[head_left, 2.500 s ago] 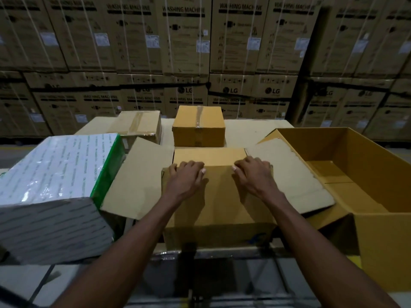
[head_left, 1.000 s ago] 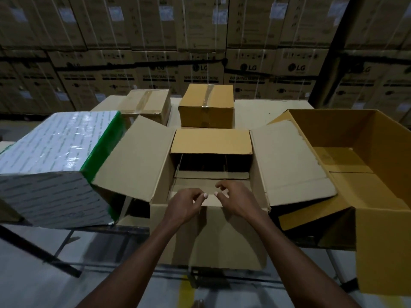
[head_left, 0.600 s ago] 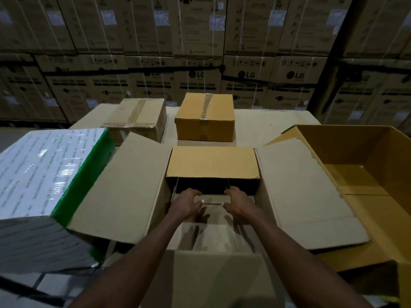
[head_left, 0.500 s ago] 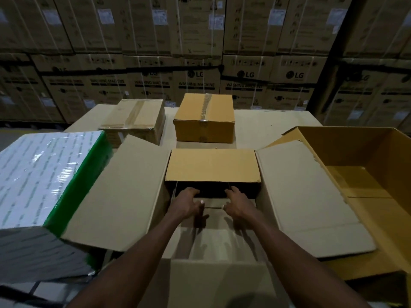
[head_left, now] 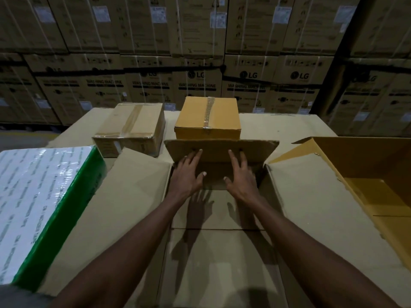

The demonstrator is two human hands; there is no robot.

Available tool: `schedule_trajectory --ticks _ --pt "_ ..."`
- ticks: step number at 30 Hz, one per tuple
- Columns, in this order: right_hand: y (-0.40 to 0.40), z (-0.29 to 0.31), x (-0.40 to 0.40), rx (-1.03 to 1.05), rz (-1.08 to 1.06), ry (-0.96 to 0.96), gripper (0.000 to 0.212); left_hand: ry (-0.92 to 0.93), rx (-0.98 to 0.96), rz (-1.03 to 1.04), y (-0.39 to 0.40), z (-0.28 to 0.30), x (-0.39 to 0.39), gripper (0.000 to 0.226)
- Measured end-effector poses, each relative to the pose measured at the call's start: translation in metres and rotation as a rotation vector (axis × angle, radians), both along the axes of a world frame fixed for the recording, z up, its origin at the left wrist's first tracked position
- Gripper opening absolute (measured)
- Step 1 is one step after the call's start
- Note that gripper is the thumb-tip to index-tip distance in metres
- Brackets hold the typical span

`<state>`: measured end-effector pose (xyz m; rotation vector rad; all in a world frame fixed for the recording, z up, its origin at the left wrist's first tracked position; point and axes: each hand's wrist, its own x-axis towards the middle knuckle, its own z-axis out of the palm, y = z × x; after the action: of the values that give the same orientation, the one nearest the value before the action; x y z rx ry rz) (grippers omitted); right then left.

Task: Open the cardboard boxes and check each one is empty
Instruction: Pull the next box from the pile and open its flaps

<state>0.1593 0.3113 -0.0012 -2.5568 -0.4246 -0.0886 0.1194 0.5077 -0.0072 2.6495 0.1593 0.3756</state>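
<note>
Now pushed up and away: brown cardboard far flap (head_left: 220, 150), formerly lying flat. Pressed by left hand (head_left: 185, 174) and right hand (head_left: 240, 176), fingers straight and spread (holding nothing), probably to show box inside.

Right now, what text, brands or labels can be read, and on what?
"LG": stacked cartons at the back, printed several times.
"WASHING MACHINE": same cartons, below the logo.
White stickers on those cartons: too small to read.
Print on the white and green wrapped box: too blurred.
Label on the taped box: unreadable.
</note>
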Motion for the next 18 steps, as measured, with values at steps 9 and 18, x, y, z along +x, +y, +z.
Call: schedule_trajectory --ticks 9,18 --pt "0.013 -0.019 0.086 -0.186 -0.021 0.133 0.092 0.263 0.166 -0.029 0.048 -0.019 0.072 0.077" --pt "0.010 -0.042 0.103 -0.329 -0.025 0.131 0.068 0.337 0.159 -0.012 0.043 -0.039 0.084 0.064"
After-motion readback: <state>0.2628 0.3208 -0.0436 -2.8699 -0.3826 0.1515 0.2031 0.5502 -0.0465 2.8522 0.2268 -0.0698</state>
